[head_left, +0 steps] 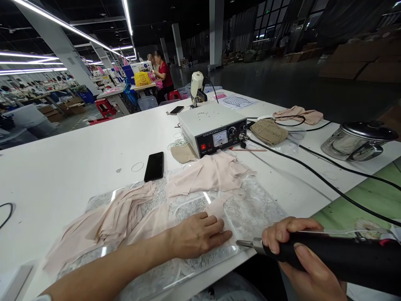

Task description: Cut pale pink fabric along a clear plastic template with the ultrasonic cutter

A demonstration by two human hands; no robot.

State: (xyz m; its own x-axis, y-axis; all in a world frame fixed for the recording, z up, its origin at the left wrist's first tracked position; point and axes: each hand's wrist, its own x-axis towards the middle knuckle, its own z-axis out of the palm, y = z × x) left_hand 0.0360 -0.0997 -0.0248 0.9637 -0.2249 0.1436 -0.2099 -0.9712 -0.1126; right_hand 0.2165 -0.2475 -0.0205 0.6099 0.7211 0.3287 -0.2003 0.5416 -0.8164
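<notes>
Left hand [199, 236] lies unclenched on thin pale-pink cloth [218, 205]; right hand [313, 265] grasps a black, metal-tipped tool [347, 255].

1 head-worn camera looks forward and down across the table [69, 171].

Control box [205, 119]: one. Smartphones: two, a nearer smartphone [154, 166] front left of the box, a farther smartphone [176, 110] by its back left. Lidded glass pot [352, 144], to its right: one. Black-bodied blade tool [347, 261], front right: one. Pink fabric pieces [122, 213], in front: overlapping, uncountable.
</notes>
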